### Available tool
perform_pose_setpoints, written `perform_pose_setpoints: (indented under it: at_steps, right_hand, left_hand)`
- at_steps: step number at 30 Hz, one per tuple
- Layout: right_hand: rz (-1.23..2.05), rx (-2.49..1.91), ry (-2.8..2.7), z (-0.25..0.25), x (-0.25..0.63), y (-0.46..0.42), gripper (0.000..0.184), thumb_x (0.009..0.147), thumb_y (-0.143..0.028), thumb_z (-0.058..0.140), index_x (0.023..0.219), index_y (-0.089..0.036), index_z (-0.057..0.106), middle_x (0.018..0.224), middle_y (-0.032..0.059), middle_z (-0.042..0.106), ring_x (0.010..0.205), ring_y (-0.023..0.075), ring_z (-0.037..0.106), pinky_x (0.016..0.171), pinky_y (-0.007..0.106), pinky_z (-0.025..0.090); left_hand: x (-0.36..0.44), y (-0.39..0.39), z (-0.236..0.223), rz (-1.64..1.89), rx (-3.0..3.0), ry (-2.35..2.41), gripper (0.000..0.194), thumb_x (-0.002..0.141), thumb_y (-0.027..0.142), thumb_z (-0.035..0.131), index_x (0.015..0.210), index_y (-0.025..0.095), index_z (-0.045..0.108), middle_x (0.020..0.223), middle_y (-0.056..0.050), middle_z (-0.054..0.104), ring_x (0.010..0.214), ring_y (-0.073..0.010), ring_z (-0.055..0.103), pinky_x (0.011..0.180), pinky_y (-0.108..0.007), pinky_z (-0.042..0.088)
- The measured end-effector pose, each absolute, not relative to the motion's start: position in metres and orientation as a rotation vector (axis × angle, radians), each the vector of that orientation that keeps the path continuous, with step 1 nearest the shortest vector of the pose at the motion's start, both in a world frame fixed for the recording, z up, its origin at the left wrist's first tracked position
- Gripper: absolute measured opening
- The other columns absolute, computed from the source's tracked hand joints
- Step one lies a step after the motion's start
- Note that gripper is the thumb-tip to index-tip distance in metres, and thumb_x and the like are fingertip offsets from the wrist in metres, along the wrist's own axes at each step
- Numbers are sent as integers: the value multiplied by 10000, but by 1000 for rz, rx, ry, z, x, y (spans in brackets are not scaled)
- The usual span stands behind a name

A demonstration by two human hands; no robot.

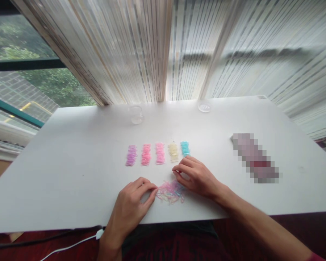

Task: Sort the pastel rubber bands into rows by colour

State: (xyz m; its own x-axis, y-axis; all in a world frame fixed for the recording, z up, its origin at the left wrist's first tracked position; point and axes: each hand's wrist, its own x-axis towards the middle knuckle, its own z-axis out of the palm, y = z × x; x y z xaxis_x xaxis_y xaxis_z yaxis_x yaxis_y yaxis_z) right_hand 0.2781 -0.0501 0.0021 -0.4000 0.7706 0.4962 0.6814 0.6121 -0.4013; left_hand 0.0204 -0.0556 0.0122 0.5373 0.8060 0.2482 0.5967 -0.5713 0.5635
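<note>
A loose pile of thin pastel rubber bands (170, 193) lies near the front edge of the table. At its left side my left hand (133, 199) pinches a pink band between thumb and forefinger. My right hand (198, 177) is over the pile's upper right, fingers bent and tips close together; whatever they hold is too small to make out. Beyond the hands, bands lie in sorted stacks: purple (131, 156), coral pink (146, 155), light pink (160, 153), pale yellow (173, 152) and blue (185, 148). My right hand is just below the blue stack.
On the white table (70, 163), a clear round container (136, 116) stands at the back, with a clear lid (204, 107) to its right. A blurred-out flat object (255, 157) lies on the right. A white cable (70, 243) hangs at the front left. String curtains (141, 50) border the back.
</note>
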Motion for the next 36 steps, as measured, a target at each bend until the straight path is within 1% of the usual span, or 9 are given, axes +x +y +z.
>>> perform_pose_setpoints:
  at_steps: [3,6,11,17,19,22,28,33,36]
  right_hand:
    - [226,-1080,-2174,4,277,-51,144,973,-167,559,917,-185,691,777,48,659,733,185,555,675,304,485]
    - [287,-998,-2177,7,275,-53,123,987,-234,586,957,-187,696,804,53,680,748,184,574,698,306,496]
    - [350,-904,-2214,10,272,-55,167,1003,-305,587,999,-177,695,826,55,696,746,179,598,705,305,500]
    - [320,-909,-2222,7,272,-54,137,1001,-217,580,937,-177,695,776,39,677,704,165,580,677,287,476]
    - [321,-914,-2217,8,272,-54,117,996,-206,589,948,-179,692,785,41,681,705,162,584,680,282,477]
    - [324,-916,-2200,9,271,-54,99,995,-199,594,981,-185,691,805,44,692,715,162,594,680,280,481]
    - [339,-913,-2205,6,271,-54,112,1000,-211,584,981,-193,693,800,42,688,714,163,589,665,283,487]
    - [351,-930,-2201,6,271,-54,87,986,-197,605,973,-191,691,802,43,684,718,162,583,663,275,485]
    - [338,-924,-2185,7,270,-54,93,984,-181,596,968,-189,686,786,42,676,710,162,577,652,273,481]
  left_hand:
    - [19,-55,15,720,2345,1118,88,978,200,614,952,226,694,888,-3,688,758,-150,661,652,-247,495]
    - [20,-54,18,765,2340,1080,87,981,198,612,963,220,695,892,-9,682,769,-145,662,655,-236,497]
    - [32,-49,20,842,2327,979,79,978,184,620,988,221,689,917,-15,694,744,-132,646,656,-228,497]
    - [41,-43,13,851,2245,945,62,971,193,627,963,215,685,820,1,704,596,-108,546,606,-235,483]
    - [42,-43,10,862,2195,973,71,960,214,644,1017,211,686,848,-7,720,581,-102,539,592,-230,494]
    - [43,-45,7,875,2131,976,165,950,231,667,1113,209,680,918,-27,746,582,-96,551,583,-220,514]
    - [43,-45,6,891,2099,931,87,966,192,640,1000,209,718,855,-26,735,593,-104,561,571,-219,498]
    - [43,-45,6,927,2076,903,102,957,154,635,989,212,713,902,-34,725,629,-109,569,571,-220,488]
    - [43,-45,6,962,2077,937,106,944,139,651,992,216,706,891,-21,712,595,-97,526,554,-215,472]
